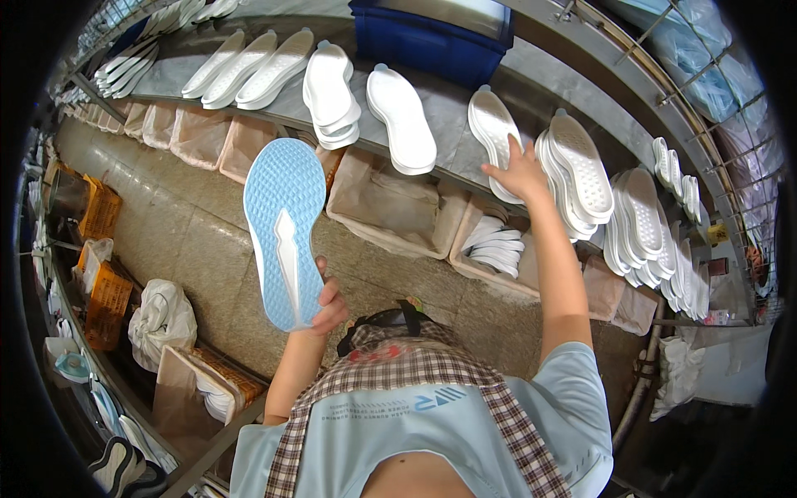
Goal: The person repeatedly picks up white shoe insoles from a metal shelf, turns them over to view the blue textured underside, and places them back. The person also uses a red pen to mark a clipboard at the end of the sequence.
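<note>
My left hand (329,300) is closed around the heel end of a shoe sole (311,207), raised over the floor with its light blue textured underside showing and a white strip down its middle. On the bench, my right hand (525,174) rests at a white shoe sole (491,120), thumb and fingers spread over its near part. Just right of that hand lies a stack of white soles (581,162). Another white sole (402,116) sits by itself to the left, beside a small stack of white soles (329,87).
A dark blue crate (432,41) stands at the back of the grey bench (349,162). Below its edge are lined baskets (390,203), one holding white soles (496,247). Orange crates (108,307) and a white bag (162,324) stand at left. Wire mesh (706,58) borders the right.
</note>
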Action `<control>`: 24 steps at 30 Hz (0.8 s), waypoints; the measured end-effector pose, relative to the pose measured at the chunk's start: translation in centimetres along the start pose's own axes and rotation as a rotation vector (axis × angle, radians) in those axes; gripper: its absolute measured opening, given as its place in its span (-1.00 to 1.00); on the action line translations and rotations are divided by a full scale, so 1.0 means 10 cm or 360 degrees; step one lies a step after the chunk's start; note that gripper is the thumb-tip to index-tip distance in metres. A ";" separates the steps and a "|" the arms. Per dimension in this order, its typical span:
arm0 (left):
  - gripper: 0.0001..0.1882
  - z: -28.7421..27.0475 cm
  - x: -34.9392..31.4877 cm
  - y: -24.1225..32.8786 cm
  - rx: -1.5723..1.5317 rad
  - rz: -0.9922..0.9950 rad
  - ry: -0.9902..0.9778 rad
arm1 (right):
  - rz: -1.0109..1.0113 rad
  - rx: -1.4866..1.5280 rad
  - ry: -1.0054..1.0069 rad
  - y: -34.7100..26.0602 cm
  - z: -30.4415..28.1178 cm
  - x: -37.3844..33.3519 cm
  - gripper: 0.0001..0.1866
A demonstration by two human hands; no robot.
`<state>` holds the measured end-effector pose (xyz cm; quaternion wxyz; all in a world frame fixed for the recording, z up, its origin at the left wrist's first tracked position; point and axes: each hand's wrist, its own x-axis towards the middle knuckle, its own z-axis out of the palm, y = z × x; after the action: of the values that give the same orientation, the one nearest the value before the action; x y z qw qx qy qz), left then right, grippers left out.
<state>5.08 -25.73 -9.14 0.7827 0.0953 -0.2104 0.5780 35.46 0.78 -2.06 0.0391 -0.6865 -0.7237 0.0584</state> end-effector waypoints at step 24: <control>-0.32 0.30 -0.35 0.07 0.0270 -0.0126 -0.0183 | -0.0700 0.3890 -0.1948 -0.65 0.27 -1.57 0.14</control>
<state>2.92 -29.68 -8.03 0.7806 0.2024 -0.2013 0.5561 29.52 -15.27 -3.48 0.2976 0.0449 -0.2077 0.9307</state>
